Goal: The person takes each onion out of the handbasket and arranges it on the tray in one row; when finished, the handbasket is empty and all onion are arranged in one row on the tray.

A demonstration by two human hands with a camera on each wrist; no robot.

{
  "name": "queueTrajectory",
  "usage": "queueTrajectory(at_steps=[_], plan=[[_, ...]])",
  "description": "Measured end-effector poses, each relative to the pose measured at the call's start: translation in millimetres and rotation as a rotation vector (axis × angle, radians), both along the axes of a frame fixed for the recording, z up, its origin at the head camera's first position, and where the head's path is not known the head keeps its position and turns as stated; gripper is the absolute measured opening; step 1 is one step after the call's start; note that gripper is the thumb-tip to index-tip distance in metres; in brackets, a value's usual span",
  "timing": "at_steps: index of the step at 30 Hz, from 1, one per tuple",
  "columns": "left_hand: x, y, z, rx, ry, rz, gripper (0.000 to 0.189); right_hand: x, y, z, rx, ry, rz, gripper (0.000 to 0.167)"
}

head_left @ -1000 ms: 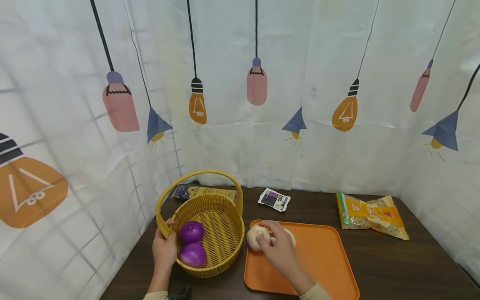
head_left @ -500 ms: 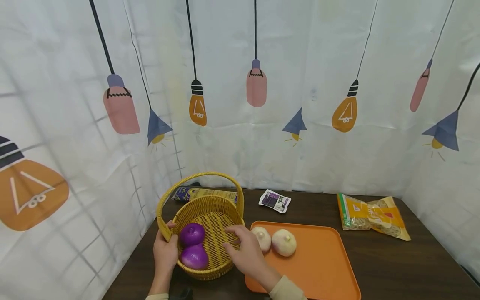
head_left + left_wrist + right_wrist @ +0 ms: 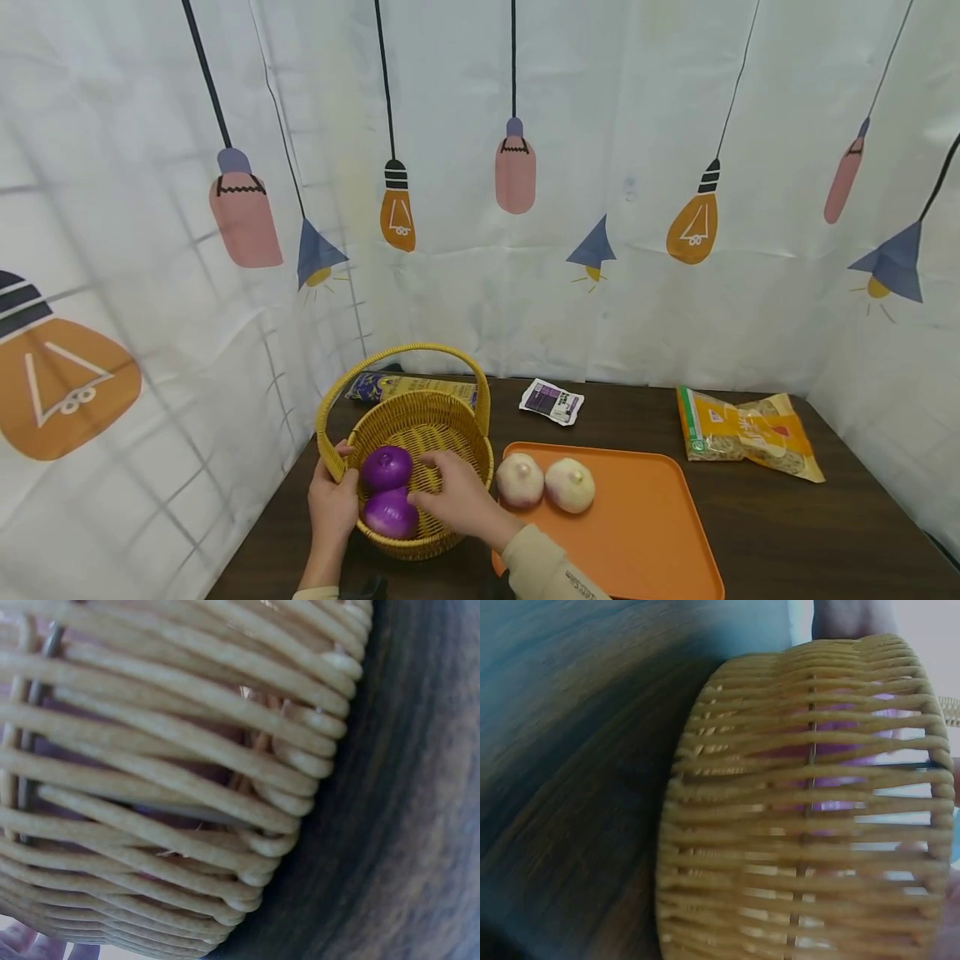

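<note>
In the head view, my left hand (image 3: 333,502) holds the left side of a yellow wicker basket (image 3: 480,467) where its tall handle meets the rim. Inside, against the left wall, lie two purple onions (image 3: 387,468), one behind the other. Over the basket's right rim reaches my right hand (image 3: 459,497), thumb and fingers spread toward the onions and nothing held; whether it touches them I cannot tell. Two round white bulbs (image 3: 570,485) with a pinkish tinge sit on the orange tray (image 3: 630,542). Both wrist views show mostly basket weave (image 3: 810,825), with purple showing through in the right one.
Behind the basket lies a long yellow and blue packet (image 3: 375,385). A small white and purple sachet (image 3: 551,402) is at the back middle, and a yellow bag (image 3: 750,433) at the back right. White curtain (image 3: 465,308) closes off the back and sides.
My right hand has left the white bulbs on the tray and moved left into the basket, near the onions. The left hand keeps its hold on the basket.
</note>
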State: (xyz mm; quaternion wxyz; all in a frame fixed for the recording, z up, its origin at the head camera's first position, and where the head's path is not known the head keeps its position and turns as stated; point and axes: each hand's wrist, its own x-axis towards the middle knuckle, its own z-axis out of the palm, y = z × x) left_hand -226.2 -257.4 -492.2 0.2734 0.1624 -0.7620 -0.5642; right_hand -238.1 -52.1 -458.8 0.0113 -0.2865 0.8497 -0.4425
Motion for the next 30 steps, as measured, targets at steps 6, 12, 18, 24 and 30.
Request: queueTrajectory(at_steps=[6, 12, 18, 24, 30], plan=[[-0.2, -0.9, 0.8, 0.001, -0.004, -0.005, 0.031, -3.9, -12, 2.2, 0.001, -0.129, 0.007, 0.057], [0.9, -1.3, 2.1, 0.002, -0.012, -0.016, 0.031, -4.0, -20, 2.2, 0.046, -0.175, -0.014, 0.058], [-1.0, 2.8, -0.2, 0.013, 0.019, -0.017, 0.031, -3.4, -20, -1.2, 0.200, -0.135, -0.029, 0.059], [-1.4, 2.8, -2.2, 0.020, 0.044, -0.011, 0.031, -2.0, -21, -0.3, 0.249, -0.143, -0.015, 0.066], [1.3, 0.0, -4.5, 0.021, 0.021, -0.006, 0.032, -0.2, -23, -4.1, 0.278, -0.136, 0.032, 0.071]])
